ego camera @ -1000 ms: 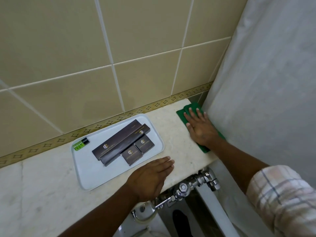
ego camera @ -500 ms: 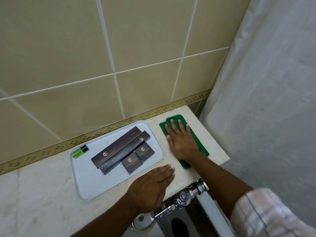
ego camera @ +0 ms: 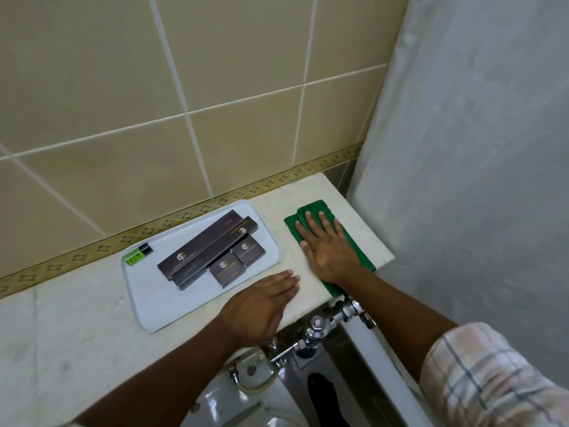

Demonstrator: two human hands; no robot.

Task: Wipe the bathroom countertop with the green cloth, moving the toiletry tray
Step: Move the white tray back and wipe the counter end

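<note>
Surface: pale marble-look counter (ego camera: 77,328), running left to right along a wall of beige tiles (ego camera: 246,72) with white grout. A narrow patterned border strip (ego camera: 191,214) sits where wall meets counter. The counter ends at right beside a white curtain (ego camera: 477,149). Below the front edge: chrome pipe fittings (ego camera: 320,328) and part of a white fixture (ego camera: 240,402); which fixture, cannot tell.

Count, on counter:
- 1 tray (ego camera: 154,306), light grey, rounded corners, lying at an angle, its far edge close to the border strip.
- 1 cloth (ego camera: 363,257), green, folded, on the right end of the counter, just right of the tray and apart from it. Its near corner reaches the front edge.

Count, in tray:
- 2 long dark boxes (ego camera: 200,251), side by side, touching.
- 2 small dark boxes (ego camera: 226,268), next to each other against the near long box.
- 1 small green item with black cap (ego camera: 137,254), at the tray's far left corner. Label unreadable.

Hands: 2.
- Right hand (ego camera: 329,251): flat on the cloth, palm down, fingers straight and slightly spread, pressing rather than gripping. Plaid sleeve (ego camera: 492,380) at lower right.
- Left hand (ego camera: 261,303): palm down on the counter at the tray's near right corner, fingers straight and close together, holding nothing. Whether it touches the tray edge, cannot tell.
</note>
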